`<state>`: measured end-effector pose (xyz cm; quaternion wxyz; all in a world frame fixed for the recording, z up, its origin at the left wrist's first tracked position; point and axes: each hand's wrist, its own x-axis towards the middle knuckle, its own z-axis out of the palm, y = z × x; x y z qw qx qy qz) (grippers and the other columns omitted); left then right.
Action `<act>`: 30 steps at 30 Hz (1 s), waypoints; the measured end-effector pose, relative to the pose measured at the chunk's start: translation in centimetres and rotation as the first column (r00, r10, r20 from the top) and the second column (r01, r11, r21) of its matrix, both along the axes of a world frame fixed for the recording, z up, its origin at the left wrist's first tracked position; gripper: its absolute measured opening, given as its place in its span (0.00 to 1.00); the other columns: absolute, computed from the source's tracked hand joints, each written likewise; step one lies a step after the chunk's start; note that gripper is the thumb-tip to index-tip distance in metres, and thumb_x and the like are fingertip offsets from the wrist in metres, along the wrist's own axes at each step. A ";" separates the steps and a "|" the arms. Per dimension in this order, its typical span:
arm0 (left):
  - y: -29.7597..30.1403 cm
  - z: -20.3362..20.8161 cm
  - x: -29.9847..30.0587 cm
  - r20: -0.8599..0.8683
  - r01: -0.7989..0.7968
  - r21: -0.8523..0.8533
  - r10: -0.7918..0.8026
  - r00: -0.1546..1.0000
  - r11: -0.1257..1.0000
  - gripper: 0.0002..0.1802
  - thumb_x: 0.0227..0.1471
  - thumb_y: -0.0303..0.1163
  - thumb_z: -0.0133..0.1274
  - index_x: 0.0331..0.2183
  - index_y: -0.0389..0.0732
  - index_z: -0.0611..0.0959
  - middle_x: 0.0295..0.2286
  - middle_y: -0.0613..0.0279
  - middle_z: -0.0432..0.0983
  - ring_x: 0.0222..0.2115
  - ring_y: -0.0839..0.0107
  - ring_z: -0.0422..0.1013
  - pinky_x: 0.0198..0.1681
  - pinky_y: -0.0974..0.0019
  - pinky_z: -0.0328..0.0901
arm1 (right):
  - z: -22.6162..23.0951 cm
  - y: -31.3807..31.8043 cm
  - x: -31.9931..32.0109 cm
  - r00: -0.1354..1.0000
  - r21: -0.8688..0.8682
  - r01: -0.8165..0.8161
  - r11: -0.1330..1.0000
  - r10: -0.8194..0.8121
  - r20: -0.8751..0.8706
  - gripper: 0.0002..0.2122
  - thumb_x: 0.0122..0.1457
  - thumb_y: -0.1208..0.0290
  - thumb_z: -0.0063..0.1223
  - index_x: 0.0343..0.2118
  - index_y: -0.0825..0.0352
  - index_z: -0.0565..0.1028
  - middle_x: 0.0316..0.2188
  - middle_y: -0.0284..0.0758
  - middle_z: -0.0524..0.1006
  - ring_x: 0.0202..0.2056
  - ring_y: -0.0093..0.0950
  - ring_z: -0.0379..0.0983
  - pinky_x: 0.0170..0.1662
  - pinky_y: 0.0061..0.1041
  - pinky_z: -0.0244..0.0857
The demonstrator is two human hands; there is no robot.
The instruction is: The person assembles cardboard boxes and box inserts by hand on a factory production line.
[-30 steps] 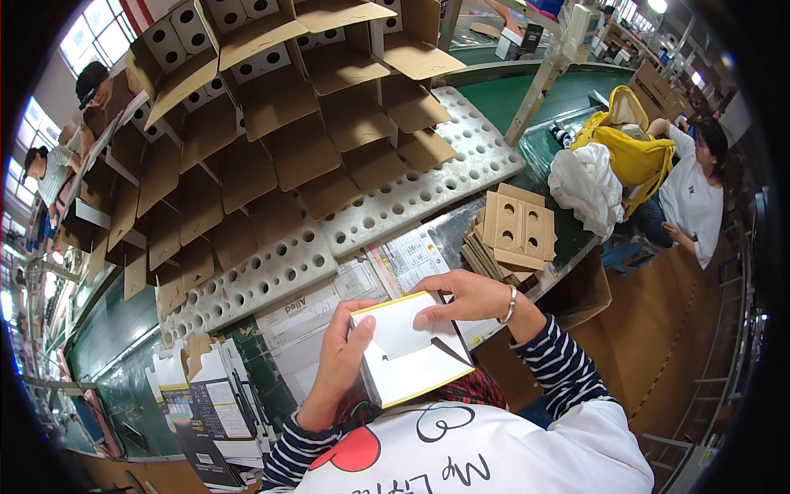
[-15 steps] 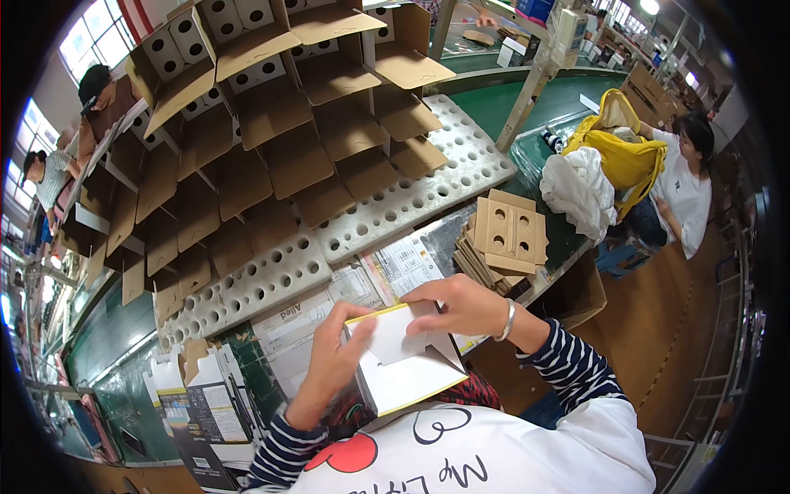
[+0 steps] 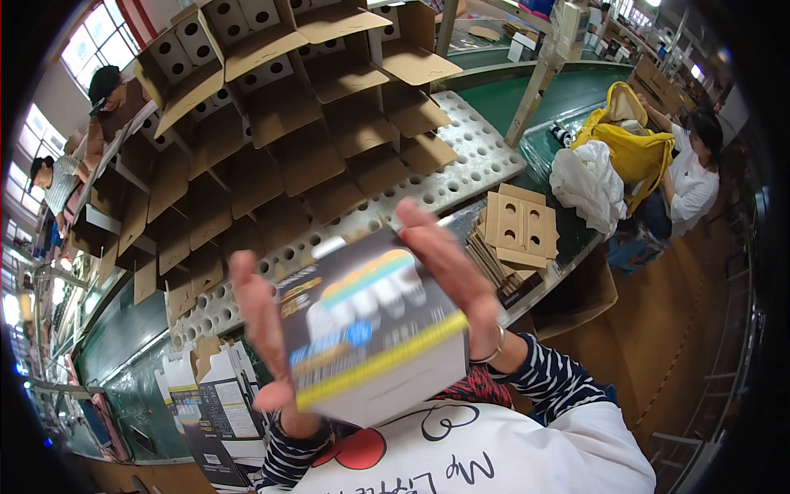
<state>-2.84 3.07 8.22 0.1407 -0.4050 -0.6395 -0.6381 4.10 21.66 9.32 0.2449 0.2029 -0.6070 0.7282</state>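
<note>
A small dark printed carton (image 3: 362,309) with a yellow stripe is held up in front of my chest, pressed between my two hands. Its printed panel faces up, and its white end (image 3: 395,391) is toward me. Against the carton's left side lies my left hand (image 3: 267,329), fingers stretched and thumb near the lower corner. My right hand (image 3: 461,284) is along the right side, fingers reaching past the far edge. Both hands and the carton are smeared by motion. To the left stand several flat printed cartons (image 3: 210,403), apart from my left hand.
Stacked brown open-front boxes (image 3: 300,156) with white holed inserts rise ahead on white perforated boards (image 3: 485,152). A pile of brown holed cardboard pieces (image 3: 518,226) lies right. Beyond are a yellow bag (image 3: 625,148), white plastic (image 3: 586,188) and a seated person (image 3: 691,181). Other people work far left.
The carton has come up and turned from its white flaps facing up to its printed panel showing. My hands have moved from its top edges to its two sides.
</note>
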 end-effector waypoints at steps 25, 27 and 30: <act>-7.7 -11.0 4.4 0.256 -0.376 -0.421 0.506 0.824 0.825 0.18 0.54 0.22 0.45 0.48 0.30 0.73 0.41 0.46 0.75 0.40 0.55 0.73 0.45 0.62 0.66 | -10.4 -0.3 -0.7 0.810 -0.005 -0.035 0.999 0.032 0.586 0.17 0.57 0.72 0.54 0.49 0.71 0.71 0.44 0.33 0.74 0.45 0.21 0.68 0.51 0.22 0.61; -8.1 -11.2 4.9 0.234 -0.425 -0.382 0.531 0.814 0.821 0.18 0.53 0.21 0.46 0.47 0.30 0.74 0.39 0.45 0.75 0.39 0.53 0.74 0.43 0.61 0.67 | -9.6 -0.2 -0.7 0.807 0.054 -0.151 0.987 0.092 0.583 0.20 0.57 0.70 0.54 0.51 0.71 0.69 0.47 0.37 0.72 0.50 0.25 0.66 0.55 0.26 0.58; -7.8 -9.5 3.9 -0.062 -0.563 -0.384 0.588 0.806 0.732 0.20 0.46 0.15 0.49 0.45 0.29 0.75 0.36 0.46 0.76 0.34 0.51 0.74 0.37 0.61 0.68 | -8.0 -1.0 -1.6 0.872 0.076 -0.170 0.982 0.114 0.476 0.20 0.56 0.68 0.56 0.50 0.69 0.70 0.48 0.37 0.72 0.51 0.27 0.66 0.55 0.27 0.58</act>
